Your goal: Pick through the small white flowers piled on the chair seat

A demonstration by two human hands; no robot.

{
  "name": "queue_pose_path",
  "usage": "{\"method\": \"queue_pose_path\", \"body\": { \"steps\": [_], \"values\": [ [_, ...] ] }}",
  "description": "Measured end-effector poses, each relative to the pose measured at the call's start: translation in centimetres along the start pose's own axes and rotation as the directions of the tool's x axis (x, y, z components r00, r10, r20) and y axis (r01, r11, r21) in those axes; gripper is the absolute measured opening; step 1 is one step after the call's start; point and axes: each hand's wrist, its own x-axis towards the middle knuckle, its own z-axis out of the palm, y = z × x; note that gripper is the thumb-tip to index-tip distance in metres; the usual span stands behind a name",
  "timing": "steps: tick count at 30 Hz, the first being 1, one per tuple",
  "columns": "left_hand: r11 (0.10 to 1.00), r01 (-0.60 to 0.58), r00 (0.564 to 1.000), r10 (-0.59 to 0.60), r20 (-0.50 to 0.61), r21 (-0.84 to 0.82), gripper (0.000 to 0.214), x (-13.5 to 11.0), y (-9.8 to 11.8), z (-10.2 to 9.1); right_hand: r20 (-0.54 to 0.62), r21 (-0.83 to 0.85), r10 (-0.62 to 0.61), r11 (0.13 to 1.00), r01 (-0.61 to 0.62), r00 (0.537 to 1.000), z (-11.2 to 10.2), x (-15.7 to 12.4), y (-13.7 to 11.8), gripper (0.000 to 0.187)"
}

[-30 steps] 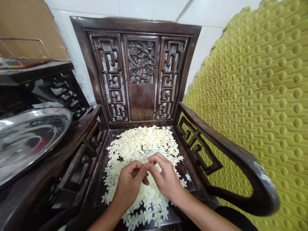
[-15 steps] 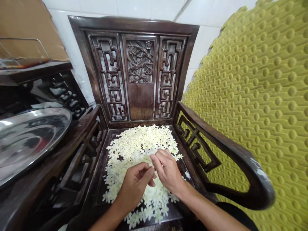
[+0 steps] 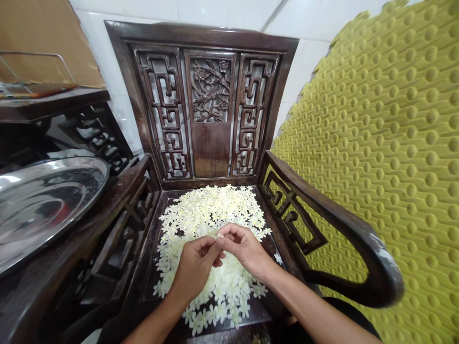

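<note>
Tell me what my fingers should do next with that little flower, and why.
Probably lower the white blossom onto the heap of blossoms: your left hand and right hand seem to pinch it together right above that heap on the wooden chair seat.

Flowers [image 3: 211,210] lie on your chair [image 3: 201,36] seat, your left hand [image 3: 195,270] and right hand [image 3: 244,251] above them; tray [image 3: 46,210] to the chair's left, mat [image 3: 394,143] to its right, wall [image 3: 215,9] behind.
</note>
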Motion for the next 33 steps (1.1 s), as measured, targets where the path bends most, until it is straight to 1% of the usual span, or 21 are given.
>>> {"method": "queue_pose_path", "body": {
  "steps": [2,3,5,7,9,10,12,15,18,20,21,23,25,27,30,33],
  "values": [
    [1.000,0.003,1.000,-0.003,0.001,0.005,0.032,0.0,-0.3,0.1,-0.027,-0.017,0.002,1.000,-0.002,1.000,0.0,0.0,0.3,0.030],
    [1.000,0.001,1.000,-0.001,-0.002,0.008,0.032,0.1,-0.4,0.2,-0.050,-0.065,-0.011,0.998,0.007,0.999,0.0,0.0,0.4,0.030],
    [1.000,-0.001,1.000,0.001,-0.005,0.017,0.031,0.1,-0.7,0.3,-0.106,-0.234,-0.061,0.972,0.035,0.992,-0.1,-0.2,0.5,0.027],
    [1.000,0.007,1.000,-0.007,0.008,0.030,0.032,0.0,-0.8,0.4,-0.144,-0.446,-0.145,0.892,0.067,0.979,-0.3,-0.4,0.3,0.024],
    [0.999,0.015,1.000,-0.016,0.024,0.042,0.033,-0.1,-0.7,0.5,-0.138,-0.617,-0.223,0.782,0.093,0.965,-0.5,-0.5,-0.1,0.024],
    [0.999,0.015,1.000,-0.016,0.026,0.042,0.032,-0.1,-0.7,0.5,-0.123,-0.676,-0.247,0.730,0.100,0.961,-0.5,-0.6,-0.4,0.025],
    [0.999,0.010,1.000,-0.010,0.017,0.030,0.029,-0.1,-0.6,0.5,-0.091,-0.756,-0.261,0.647,0.104,0.961,-0.5,-0.6,-0.7,0.030],
    [1.000,0.006,1.000,-0.006,-0.020,0.002,0.025,0.1,-0.6,0.2,-0.050,-0.830,-0.264,0.547,0.107,0.963,-0.3,-0.4,-0.7,0.035],
    [0.999,0.001,1.000,-0.002,-0.026,-0.036,0.023,0.2,-0.6,0.0,-0.036,-0.863,-0.295,0.490,0.119,0.955,-0.3,-0.1,-0.4,0.036],
    [0.998,-0.003,1.000,0.004,0.012,-0.063,0.025,0.3,-0.7,-0.1,-0.028,-0.857,-0.295,0.498,0.129,0.955,-0.4,0.0,-0.3,0.040],
    [0.997,-0.006,1.000,0.009,0.030,-0.071,0.026,0.2,-0.7,-0.1,-0.021,-0.844,-0.286,0.518,0.136,0.958,-0.4,0.0,-0.3,0.043],
    [0.998,-0.019,0.999,0.022,0.043,-0.060,0.026,0.2,-0.9,-0.1,-0.016,-0.796,-0.257,0.588,0.144,0.966,-0.5,-0.1,-0.3,0.047],
    [0.999,-0.052,0.998,0.052,0.021,-0.007,0.024,0.3,-1.1,-0.2,-0.008,-0.727,-0.224,0.670,0.148,0.974,-0.6,-0.2,-0.5,0.047],
    [0.990,-0.116,0.993,0.118,-0.013,0.084,0.023,0.3,-1.1,-0.3,-0.005,-0.669,-0.210,0.728,0.152,0.978,-0.6,-0.3,-0.7,0.049],
    [0.945,-0.247,0.964,0.261,-0.043,0.216,0.021,0.4,-1.0,-0.4,-0.025,-0.587,-0.189,0.798,0.139,0.982,-0.9,-0.3,-0.7,0.053],
    [0.907,-0.330,0.931,0.359,-0.070,0.260,0.020,0.6,-0.7,-0.6,-0.045,-0.441,-0.092,0.895,0.063,0.995,-1.2,-0.1,-0.6,0.057]
  ]
}}
